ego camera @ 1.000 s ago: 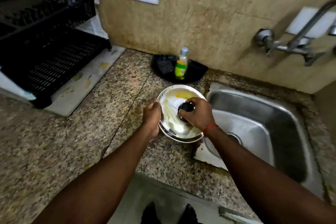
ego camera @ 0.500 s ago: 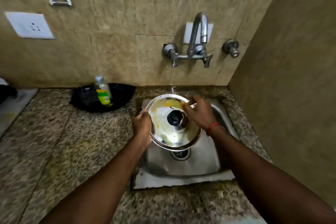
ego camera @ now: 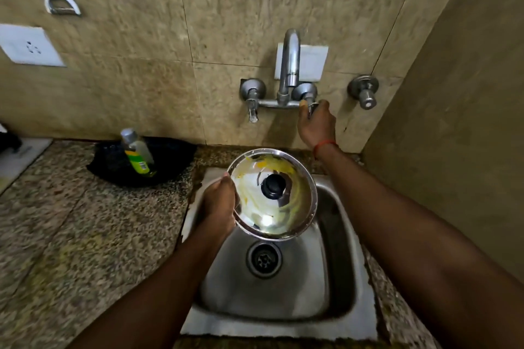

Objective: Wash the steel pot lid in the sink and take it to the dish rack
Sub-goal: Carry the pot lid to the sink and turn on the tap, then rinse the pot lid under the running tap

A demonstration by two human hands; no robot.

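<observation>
Head view: lid (ego camera: 273,195) is gripped at its 9 o'clock rim by left hand (ego camera: 219,202) over sink (ego camera: 337,286), right hand (ego camera: 316,122) closed around tap handle (ego camera: 312,107) at 12 o'clock; water is judged next.

Granite counter (ego camera: 71,235) w/ black tray (ego camera: 170,161) (bottled)

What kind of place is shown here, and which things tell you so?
Most likely a home kitchen. A square stainless steel sink is set into a speckled granite counter, a chrome wall-mounted tap stands above it, and a green-labelled clear soap bottle sits beside it.
</observation>
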